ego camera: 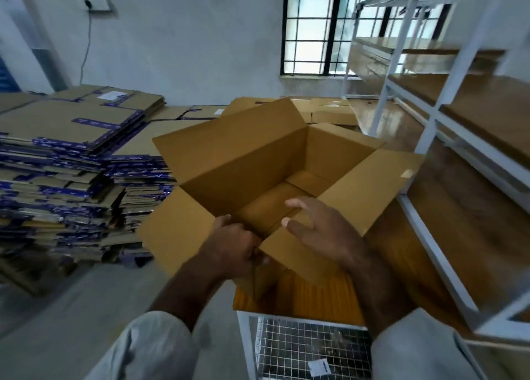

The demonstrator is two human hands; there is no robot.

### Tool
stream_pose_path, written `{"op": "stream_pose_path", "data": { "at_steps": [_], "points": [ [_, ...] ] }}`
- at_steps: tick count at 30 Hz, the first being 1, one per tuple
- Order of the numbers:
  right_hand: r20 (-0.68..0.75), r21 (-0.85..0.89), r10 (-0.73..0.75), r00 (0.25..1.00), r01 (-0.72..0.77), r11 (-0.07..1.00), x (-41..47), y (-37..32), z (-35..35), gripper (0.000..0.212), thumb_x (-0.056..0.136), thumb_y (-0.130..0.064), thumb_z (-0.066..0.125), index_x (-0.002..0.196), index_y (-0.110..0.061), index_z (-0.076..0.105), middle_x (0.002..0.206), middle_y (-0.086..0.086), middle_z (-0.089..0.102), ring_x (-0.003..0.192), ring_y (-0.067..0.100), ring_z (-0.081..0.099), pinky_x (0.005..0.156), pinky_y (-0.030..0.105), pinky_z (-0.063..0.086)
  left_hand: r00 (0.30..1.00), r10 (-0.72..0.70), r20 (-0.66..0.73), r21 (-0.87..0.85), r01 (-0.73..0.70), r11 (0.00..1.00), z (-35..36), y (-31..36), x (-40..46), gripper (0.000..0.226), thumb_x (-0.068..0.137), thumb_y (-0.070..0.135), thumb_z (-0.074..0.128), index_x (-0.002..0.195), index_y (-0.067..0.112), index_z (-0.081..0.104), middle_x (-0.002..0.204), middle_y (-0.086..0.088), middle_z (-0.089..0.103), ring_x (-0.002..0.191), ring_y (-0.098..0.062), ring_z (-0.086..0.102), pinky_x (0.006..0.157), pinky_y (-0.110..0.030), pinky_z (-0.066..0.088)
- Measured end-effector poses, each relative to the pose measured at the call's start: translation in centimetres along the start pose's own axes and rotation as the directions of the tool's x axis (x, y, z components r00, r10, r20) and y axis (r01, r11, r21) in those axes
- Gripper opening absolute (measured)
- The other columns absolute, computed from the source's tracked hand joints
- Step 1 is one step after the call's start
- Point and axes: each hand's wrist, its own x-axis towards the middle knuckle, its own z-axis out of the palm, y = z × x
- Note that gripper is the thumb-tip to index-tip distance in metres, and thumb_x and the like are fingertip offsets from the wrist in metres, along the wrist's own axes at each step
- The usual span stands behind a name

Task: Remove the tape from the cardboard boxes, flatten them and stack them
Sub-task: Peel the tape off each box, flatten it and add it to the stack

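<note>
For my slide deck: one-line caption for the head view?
Left hand grips the near flap of an open cardboard box; right hand reaches inside.

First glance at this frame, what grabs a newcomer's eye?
The open cardboard box at centre, flaps splayed and nothing visible inside. The left hand grips its near flap, while the right hand hovers spread over the near rim. Next, the tall stacks of flattened boxes with blue tape along the left, then the white metal shelving on the right and the barred window behind.
</note>
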Motion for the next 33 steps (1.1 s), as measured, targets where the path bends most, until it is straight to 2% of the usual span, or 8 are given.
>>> {"op": "stream_pose_path", "data": {
  "at_steps": [3, 6, 9, 15, 18, 23, 28, 33],
  "points": [
    [-0.327, 0.081, -0.049, 0.944, 0.080, 0.993, -3.1, -1.0, 0.3, 0.038, 0.098, -0.034, 0.067, 0.135, -0.025, 0.063, 0.137, -0.011, 0.059, 0.122, 0.000, 0.050, 0.092, 0.016, 0.043, 0.981, -0.011, -0.193, -0.073, -0.003, 0.997, 0.8, 0.0, 0.1, 0.047, 0.099, 0.067, 0.040, 0.090, 0.030, 0.069, 0.089, 0.010, 0.070, 0.097, -0.011, 0.062, 0.107, -0.039, 0.028],
    [-0.731, 0.139, 0.021, 0.683, 0.118, 0.983, -6.6, -1.0, 0.6, 0.023, 0.098, -0.029, 0.066, 0.120, -0.024, 0.066, 0.124, -0.010, 0.060, 0.114, -0.008, 0.051, 0.090, 0.003, 0.037, 0.958, -0.046, -0.284, -0.232, -0.022, 0.973, -0.1, 0.6, 0.4, 0.047, 0.099, 0.067, 0.041, 0.075, 0.031, 0.060, 0.076, 0.009, 0.063, 0.085, -0.014, 0.060, 0.099, -0.040, 0.031],
    [-0.835, 0.257, 0.196, 0.514, 0.051, 0.965, -9.3, 0.2, 1.6, 0.025, 0.101, -0.039, 0.060, 0.122, -0.026, 0.058, 0.123, -0.007, 0.058, 0.110, -0.006, 0.052, 0.092, 0.003, 0.036, 0.938, -0.106, -0.330, -0.460, -0.061, 0.886, -1.7, 1.1, 0.8, 0.053, 0.094, 0.071, 0.044, 0.080, 0.027, 0.069, 0.079, 0.010, 0.067, 0.089, -0.015, 0.062, 0.095, -0.040, 0.028],
    [-0.346, 0.493, 0.579, 0.738, -0.383, 0.781, -11.0, 2.0, 4.7, 0.064, 0.096, -0.064, 0.054, 0.147, -0.026, 0.045, 0.137, -0.008, 0.052, 0.125, 0.014, 0.051, 0.098, 0.037, 0.041, 0.900, -0.335, -0.277, -0.848, -0.065, 0.527, -5.0, 2.0, -0.3, 0.036, 0.092, 0.057, 0.064, 0.076, 0.025, 0.065, 0.083, 0.008, 0.065, 0.085, -0.015, 0.061, 0.093, -0.039, 0.046],
    [-0.279, 0.678, 0.476, 0.834, -0.180, 0.713, -11.2, 0.5, 4.6, 0.048, 0.090, -0.064, 0.059, 0.130, -0.037, 0.052, 0.129, -0.017, 0.063, 0.120, 0.014, 0.061, 0.100, 0.038, 0.049, 0.919, -0.364, -0.149, -0.983, -0.099, 0.153, -5.0, 1.2, -0.9, 0.032, 0.090, 0.049, 0.072, 0.090, 0.017, 0.075, 0.096, -0.003, 0.076, 0.098, -0.025, 0.070, 0.092, -0.043, 0.051],
    [-0.346, 0.679, 0.460, 0.818, -0.120, 0.724, -10.3, 0.4, 4.1, 0.099, 0.077, -0.082, 0.061, 0.159, -0.043, 0.021, 0.160, -0.012, 0.039, 0.141, 0.018, 0.045, 0.112, 0.051, 0.041, 0.929, -0.366, 0.061, -0.935, -0.076, -0.347, -1.1, 1.7, -2.3, 0.043, 0.093, 0.041, 0.069, 0.125, 0.012, 0.070, 0.119, -0.012, 0.074, 0.109, -0.034, 0.071, 0.104, -0.053, 0.050],
    [-0.363, 0.674, 0.399, 0.842, -0.059, 0.737, -10.8, 2.0, 4.1, 0.107, 0.071, -0.085, 0.063, 0.159, -0.039, 0.025, 0.155, -0.014, 0.047, 0.140, 0.013, 0.047, 0.112, 0.044, 0.042, 0.898, -0.439, 0.025, -0.925, -0.146, -0.351, 0.1, 3.1, -2.3, 0.033, 0.100, 0.040, 0.059, 0.118, 0.014, 0.071, 0.106, -0.004, 0.078, 0.100, -0.025, 0.075, 0.092, -0.043, 0.053],
    [-0.386, 0.654, 0.293, 0.875, 0.035, 0.756, -10.8, 3.6, 3.5, 0.100, 0.063, -0.078, 0.079, 0.148, -0.064, 0.027, 0.140, -0.028, 0.056, 0.127, -0.003, 0.055, 0.106, 0.041, 0.050, 0.909, -0.416, 0.022, -0.911, -0.153, -0.382, -0.4, 4.8, -2.6, 0.037, 0.103, 0.036, 0.055, 0.117, 0.005, 0.069, 0.109, -0.016, 0.076, 0.099, -0.032, 0.074, 0.093, -0.048, 0.053]
  ]
}}
